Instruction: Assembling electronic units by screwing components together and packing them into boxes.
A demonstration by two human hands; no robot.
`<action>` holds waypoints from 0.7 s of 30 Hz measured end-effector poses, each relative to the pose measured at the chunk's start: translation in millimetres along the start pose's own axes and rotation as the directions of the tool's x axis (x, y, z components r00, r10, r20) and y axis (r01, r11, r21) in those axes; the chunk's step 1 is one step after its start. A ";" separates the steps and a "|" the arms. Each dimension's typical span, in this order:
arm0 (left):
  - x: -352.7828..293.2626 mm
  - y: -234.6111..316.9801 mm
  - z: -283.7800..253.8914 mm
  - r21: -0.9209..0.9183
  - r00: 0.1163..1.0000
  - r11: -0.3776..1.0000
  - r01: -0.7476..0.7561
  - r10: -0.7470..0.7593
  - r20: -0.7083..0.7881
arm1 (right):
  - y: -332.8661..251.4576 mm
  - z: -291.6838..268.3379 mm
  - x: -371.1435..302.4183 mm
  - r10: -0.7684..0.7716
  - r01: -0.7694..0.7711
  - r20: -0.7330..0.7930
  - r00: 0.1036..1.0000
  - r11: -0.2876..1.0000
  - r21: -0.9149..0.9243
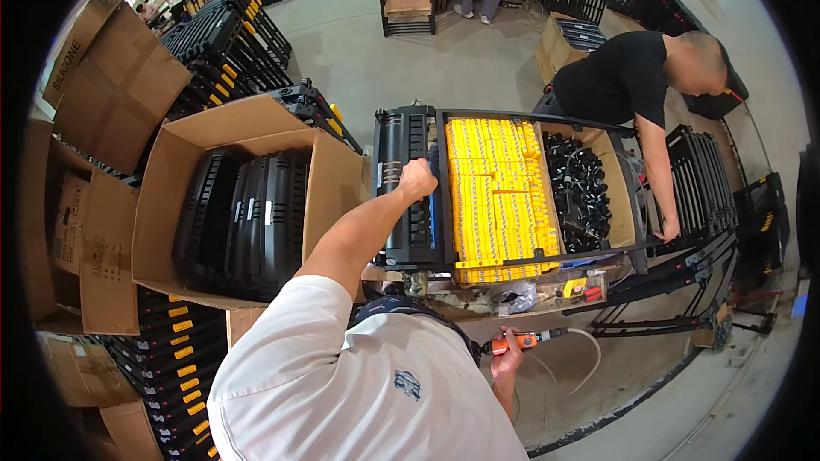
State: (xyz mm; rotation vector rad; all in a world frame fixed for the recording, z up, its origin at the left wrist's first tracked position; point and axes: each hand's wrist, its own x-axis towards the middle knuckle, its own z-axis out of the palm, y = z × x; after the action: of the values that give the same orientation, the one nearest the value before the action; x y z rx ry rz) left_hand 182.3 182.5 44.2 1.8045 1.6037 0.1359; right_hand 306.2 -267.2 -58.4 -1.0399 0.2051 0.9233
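My left hand is closed like a fist over the inner edge of a black slotted plastic panel. What its fingers hold, if anything, is hidden. The panel lies across the left end of a black metal frame on the workbench. Down by my waist, my right hand grips an orange air screwdriver. A pale hose curves away from the tool's right end, and its black front end points left, toward my body.
Yellow plastic parts fill the middle of the bench, beside a box of black fittings. An open carton of black panels stands left. A co-worker reaches toward the frame's right end. Black frames are stacked beyond.
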 end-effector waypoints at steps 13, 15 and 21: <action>57.3 -157.8 -26.7 -0.390 0.655 0.911 -0.135 -0.213 -0.725 | 0.7 -3.1 20.2 0.048 -0.085 -0.213 0.976 0.981 -0.172; 44.8 -211.0 17.2 -0.451 0.678 0.886 0.105 -0.395 -0.619 | 13.0 -20.1 26.6 0.041 -0.115 -0.333 0.942 0.971 -0.208; 37.2 -392.7 215.9 -0.349 0.986 0.923 0.161 -0.163 0.026 | 19.3 -75.3 9.0 0.143 -0.323 -0.503 0.853 0.900 -0.292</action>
State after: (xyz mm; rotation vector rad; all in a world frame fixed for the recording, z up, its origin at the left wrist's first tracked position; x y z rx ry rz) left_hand -24.1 115.6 -349.6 1.3942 1.6073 0.3280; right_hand 317.3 -319.6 -115.4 -1.6159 0.5987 0.9369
